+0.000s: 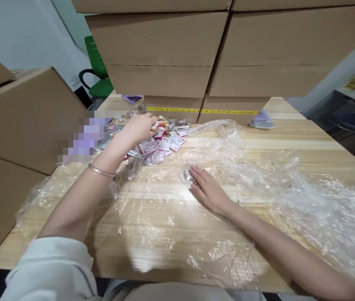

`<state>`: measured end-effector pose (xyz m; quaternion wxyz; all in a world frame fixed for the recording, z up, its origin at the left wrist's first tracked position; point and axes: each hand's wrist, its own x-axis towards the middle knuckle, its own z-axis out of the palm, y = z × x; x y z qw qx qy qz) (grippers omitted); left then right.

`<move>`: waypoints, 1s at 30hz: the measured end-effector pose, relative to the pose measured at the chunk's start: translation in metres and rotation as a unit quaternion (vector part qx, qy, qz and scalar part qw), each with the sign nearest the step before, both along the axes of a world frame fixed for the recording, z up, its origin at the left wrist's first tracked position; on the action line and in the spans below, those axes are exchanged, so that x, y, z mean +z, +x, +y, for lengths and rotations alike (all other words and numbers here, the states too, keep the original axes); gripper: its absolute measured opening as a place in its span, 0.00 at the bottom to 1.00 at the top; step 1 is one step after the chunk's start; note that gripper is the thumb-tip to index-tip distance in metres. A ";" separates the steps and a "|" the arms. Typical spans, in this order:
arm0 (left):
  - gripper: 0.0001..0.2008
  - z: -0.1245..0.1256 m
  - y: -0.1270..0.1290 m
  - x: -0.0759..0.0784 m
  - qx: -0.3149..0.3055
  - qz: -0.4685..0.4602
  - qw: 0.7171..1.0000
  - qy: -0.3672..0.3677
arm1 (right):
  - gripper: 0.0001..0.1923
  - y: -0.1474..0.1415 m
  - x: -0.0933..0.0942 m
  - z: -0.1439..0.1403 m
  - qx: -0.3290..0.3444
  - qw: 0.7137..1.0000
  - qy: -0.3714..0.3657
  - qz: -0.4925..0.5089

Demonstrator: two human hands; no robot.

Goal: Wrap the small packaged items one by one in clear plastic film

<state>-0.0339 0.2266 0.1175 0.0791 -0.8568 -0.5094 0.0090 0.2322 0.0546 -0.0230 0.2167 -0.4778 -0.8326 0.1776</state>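
Observation:
My left hand [142, 126] reaches over the pile at the back left, its fingers closed on a small white and orange packet [161, 125]. Red and white printed cards [165, 144] lie just in front of it, among small clear packets [179, 124]. My right hand [210, 190] rests flat on clear plastic film [227, 167], fingers stretched out. Its fingertips touch a small clear, shiny packet [186, 174], whose contents I cannot make out.
Large cardboard boxes stand behind the wooden table [152, 251] and at its left [23, 121]. Crumpled film [331, 209] spreads over the right side. A yellow measuring tape [227, 111] runs along the back, near a purple and grey object [261, 120]. A green chair [97, 75] stands beyond.

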 end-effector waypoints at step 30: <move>0.23 -0.240 0.038 -0.057 -0.348 -0.127 0.905 -0.211 | 0.05 -0.017 0.062 -0.158 0.090 0.958 0.112 -0.247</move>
